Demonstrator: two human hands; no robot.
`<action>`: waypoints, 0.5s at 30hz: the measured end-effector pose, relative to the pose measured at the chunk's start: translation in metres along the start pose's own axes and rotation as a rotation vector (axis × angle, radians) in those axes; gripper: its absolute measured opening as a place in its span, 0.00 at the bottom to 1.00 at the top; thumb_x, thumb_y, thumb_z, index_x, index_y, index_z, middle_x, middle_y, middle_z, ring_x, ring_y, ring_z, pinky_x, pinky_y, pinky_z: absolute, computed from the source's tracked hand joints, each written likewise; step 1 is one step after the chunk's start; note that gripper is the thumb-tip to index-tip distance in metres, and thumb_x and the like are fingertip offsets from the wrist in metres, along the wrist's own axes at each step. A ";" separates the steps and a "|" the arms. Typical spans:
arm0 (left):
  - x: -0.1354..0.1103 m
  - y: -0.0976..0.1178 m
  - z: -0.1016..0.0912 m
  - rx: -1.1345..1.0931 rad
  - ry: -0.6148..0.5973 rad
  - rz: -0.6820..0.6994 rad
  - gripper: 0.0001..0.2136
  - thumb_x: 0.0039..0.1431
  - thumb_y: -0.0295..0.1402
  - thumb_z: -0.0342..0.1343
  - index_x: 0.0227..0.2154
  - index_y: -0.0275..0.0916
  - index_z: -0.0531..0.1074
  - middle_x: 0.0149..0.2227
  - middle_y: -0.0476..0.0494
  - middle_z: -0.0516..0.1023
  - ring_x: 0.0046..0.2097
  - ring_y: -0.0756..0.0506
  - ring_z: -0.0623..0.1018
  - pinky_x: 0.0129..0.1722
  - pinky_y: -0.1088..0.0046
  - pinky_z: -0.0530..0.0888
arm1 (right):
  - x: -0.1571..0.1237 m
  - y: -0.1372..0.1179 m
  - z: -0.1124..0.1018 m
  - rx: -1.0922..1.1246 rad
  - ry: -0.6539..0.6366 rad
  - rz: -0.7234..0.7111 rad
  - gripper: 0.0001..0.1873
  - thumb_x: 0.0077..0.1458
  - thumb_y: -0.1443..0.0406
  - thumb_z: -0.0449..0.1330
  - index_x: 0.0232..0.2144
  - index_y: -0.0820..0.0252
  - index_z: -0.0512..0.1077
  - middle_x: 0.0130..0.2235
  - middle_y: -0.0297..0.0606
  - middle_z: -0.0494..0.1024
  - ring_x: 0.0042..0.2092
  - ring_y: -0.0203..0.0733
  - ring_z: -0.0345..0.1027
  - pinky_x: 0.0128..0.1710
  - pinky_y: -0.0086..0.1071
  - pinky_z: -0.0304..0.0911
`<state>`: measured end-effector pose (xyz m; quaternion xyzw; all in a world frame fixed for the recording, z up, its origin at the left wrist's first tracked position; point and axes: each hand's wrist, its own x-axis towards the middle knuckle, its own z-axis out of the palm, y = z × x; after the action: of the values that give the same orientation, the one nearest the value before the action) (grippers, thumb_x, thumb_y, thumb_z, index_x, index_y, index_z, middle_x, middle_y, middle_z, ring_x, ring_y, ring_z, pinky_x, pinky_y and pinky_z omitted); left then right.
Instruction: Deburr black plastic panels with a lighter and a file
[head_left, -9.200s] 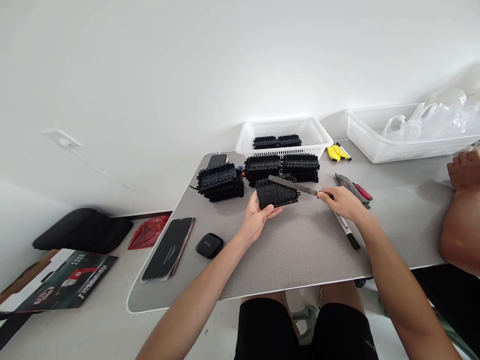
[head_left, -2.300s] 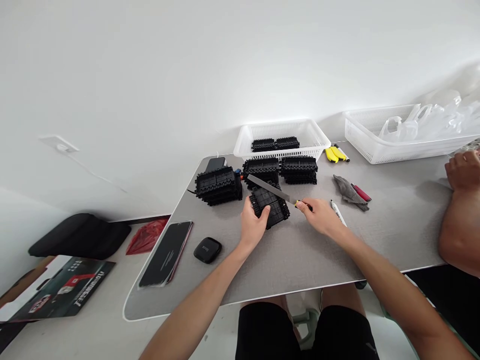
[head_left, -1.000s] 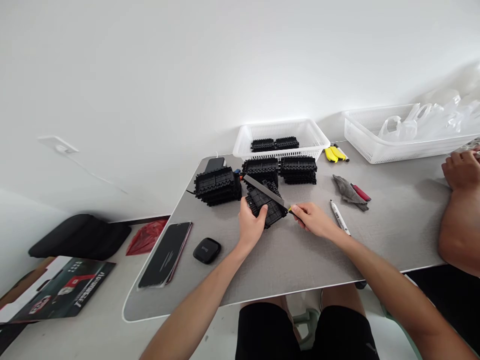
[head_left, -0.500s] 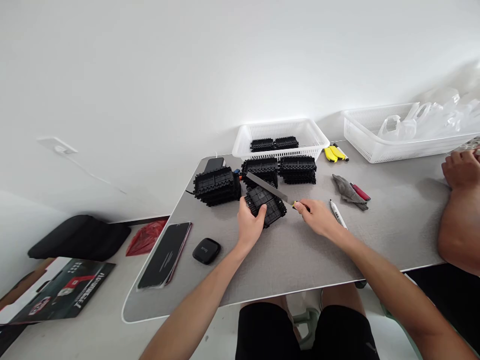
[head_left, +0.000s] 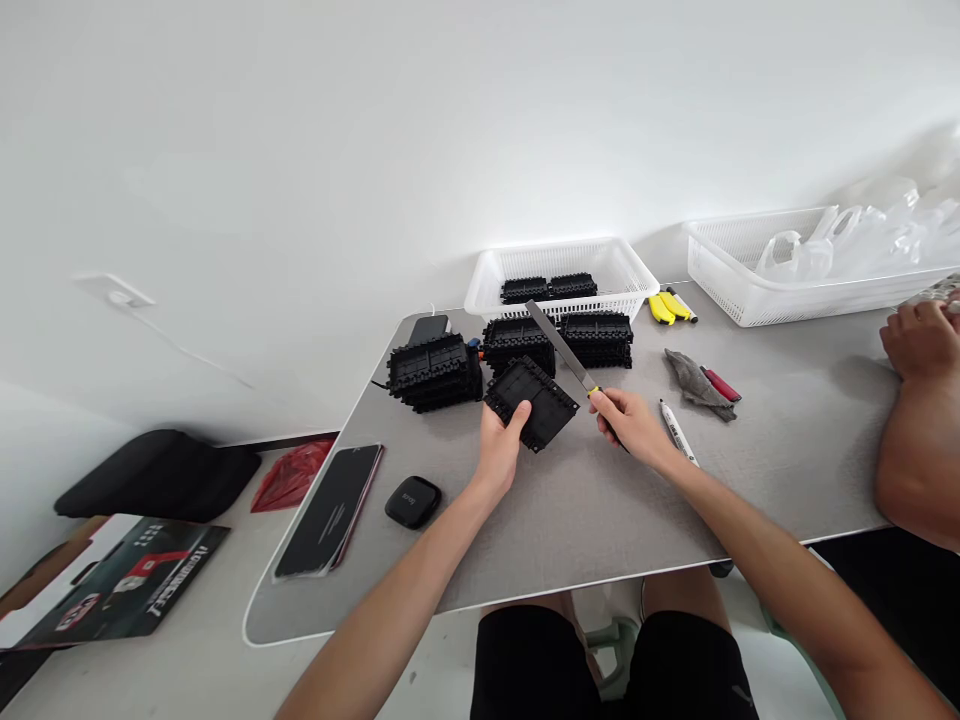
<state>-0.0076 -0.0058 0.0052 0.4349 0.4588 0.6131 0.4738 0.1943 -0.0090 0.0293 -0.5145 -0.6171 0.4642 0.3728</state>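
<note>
Clamped in the right hand (head_left: 626, 425) by its yellow-collared handle, the long flat grey metal file (head_left: 561, 346) slanted up and away to the left, clear above the flat black ribbed plastic panel (head_left: 532, 401) that the left hand (head_left: 501, 447) gripped by its near corner over the grey table (head_left: 615, 510).

Small assembly workroom: grey table (head_left: 600, 520), part stacks (head_left: 435, 372), white baskets (head_left: 630, 272).

I've lifted my file (head_left: 562, 346) off the black plate (head_left: 534, 402); its blade now points to eleven o'clock.
</note>
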 end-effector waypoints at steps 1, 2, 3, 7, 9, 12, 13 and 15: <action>-0.001 0.001 0.002 -0.070 -0.045 -0.052 0.21 0.56 0.42 0.59 0.50 0.41 0.65 0.56 0.36 0.70 0.59 0.39 0.70 0.56 0.55 0.70 | 0.001 0.000 0.001 0.040 -0.009 0.018 0.23 0.56 0.46 0.53 0.30 0.60 0.66 0.22 0.29 0.66 0.20 0.32 0.58 0.20 0.28 0.53; -0.002 0.002 0.004 -0.127 -0.093 -0.089 0.21 0.57 0.44 0.57 0.51 0.42 0.65 0.58 0.36 0.69 0.59 0.39 0.70 0.54 0.55 0.71 | 0.001 0.001 0.002 0.067 -0.013 0.033 0.23 0.52 0.46 0.57 0.31 0.60 0.68 0.21 0.28 0.65 0.20 0.32 0.57 0.20 0.27 0.53; -0.004 0.003 0.006 -0.167 -0.139 -0.111 0.21 0.59 0.45 0.55 0.52 0.43 0.65 0.58 0.36 0.69 0.59 0.39 0.70 0.54 0.54 0.72 | 0.002 0.001 0.003 0.089 -0.013 0.048 0.23 0.49 0.47 0.61 0.33 0.61 0.68 0.21 0.27 0.65 0.20 0.31 0.57 0.19 0.27 0.52; -0.010 0.005 0.011 -0.188 -0.280 -0.144 0.21 0.61 0.47 0.53 0.54 0.46 0.65 0.59 0.38 0.69 0.58 0.40 0.71 0.52 0.54 0.73 | 0.003 0.002 0.001 0.219 -0.005 0.074 0.21 0.45 0.50 0.64 0.32 0.60 0.68 0.18 0.25 0.62 0.18 0.29 0.54 0.18 0.27 0.50; -0.011 0.005 0.011 -0.168 -0.310 -0.162 0.21 0.59 0.46 0.54 0.52 0.44 0.66 0.57 0.37 0.70 0.56 0.40 0.73 0.50 0.55 0.74 | 0.004 0.003 -0.001 0.270 0.008 0.050 0.20 0.45 0.51 0.65 0.30 0.59 0.67 0.18 0.24 0.61 0.18 0.29 0.53 0.18 0.27 0.51; -0.010 0.005 0.007 -0.106 -0.258 -0.131 0.19 0.56 0.44 0.59 0.47 0.41 0.67 0.51 0.37 0.74 0.50 0.40 0.76 0.47 0.59 0.75 | 0.006 0.005 -0.008 0.291 0.064 -0.008 0.18 0.45 0.53 0.66 0.29 0.59 0.67 0.19 0.24 0.61 0.19 0.29 0.53 0.18 0.27 0.51; -0.009 0.005 0.005 -0.073 -0.222 -0.099 0.20 0.54 0.42 0.61 0.46 0.41 0.66 0.48 0.38 0.76 0.48 0.41 0.77 0.45 0.61 0.76 | 0.007 0.005 -0.011 0.292 0.089 -0.029 0.17 0.45 0.54 0.66 0.29 0.58 0.66 0.20 0.25 0.61 0.19 0.29 0.54 0.17 0.27 0.51; -0.007 0.006 0.002 -0.010 -0.179 -0.041 0.23 0.50 0.40 0.64 0.47 0.42 0.64 0.43 0.41 0.77 0.44 0.43 0.78 0.42 0.64 0.76 | 0.008 0.006 -0.015 0.301 0.139 -0.058 0.17 0.45 0.55 0.66 0.29 0.59 0.67 0.20 0.25 0.61 0.19 0.29 0.53 0.17 0.27 0.51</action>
<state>-0.0053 -0.0134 0.0106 0.4760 0.4203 0.5644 0.5274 0.2088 0.0023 0.0282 -0.4655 -0.5279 0.5036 0.5009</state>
